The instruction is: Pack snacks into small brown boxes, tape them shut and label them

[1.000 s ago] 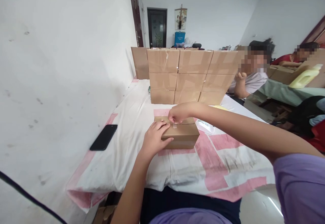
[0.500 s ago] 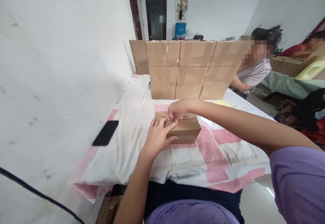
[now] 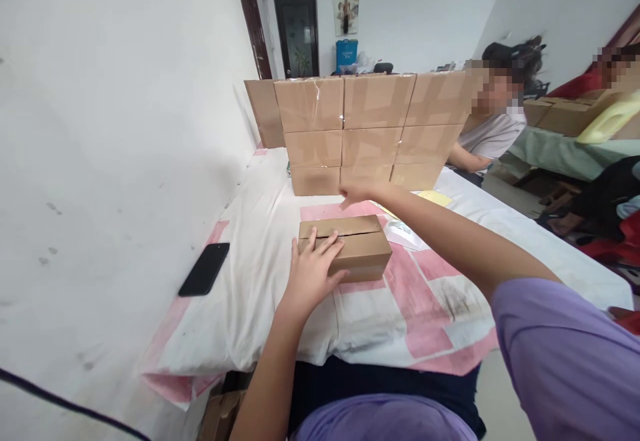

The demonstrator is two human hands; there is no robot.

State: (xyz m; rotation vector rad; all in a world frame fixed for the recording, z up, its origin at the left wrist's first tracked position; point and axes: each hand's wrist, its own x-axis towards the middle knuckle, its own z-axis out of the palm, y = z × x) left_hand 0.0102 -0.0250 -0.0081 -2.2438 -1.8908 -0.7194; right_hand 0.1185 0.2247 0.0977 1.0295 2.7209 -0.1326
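Note:
A small brown cardboard box (image 3: 363,254) lies on the cloth-covered table in front of me, its top flaps meeting along a seam with a narrow dark gap. My left hand (image 3: 313,271) rests over its left part, fingers spread on the top and thumb against the near side. Beyond the box's far edge, my right hand (image 3: 357,194) is held in the air, apart from the box. Its fingers are bent downward and blurred, so whether they hold anything is unclear.
Taped cardboard boxes (image 3: 373,104) stand stacked across the back of the table. A black phone (image 3: 204,269) lies at the left by the wall. Papers, one a yellow sheet (image 3: 436,197), lie to the right. A person (image 3: 493,134) sits behind the stack's right end.
My right hand has risen from the box's top seam and moved away from me toward the stack. The seam now shows a dark gap. My left hand stays on the box.

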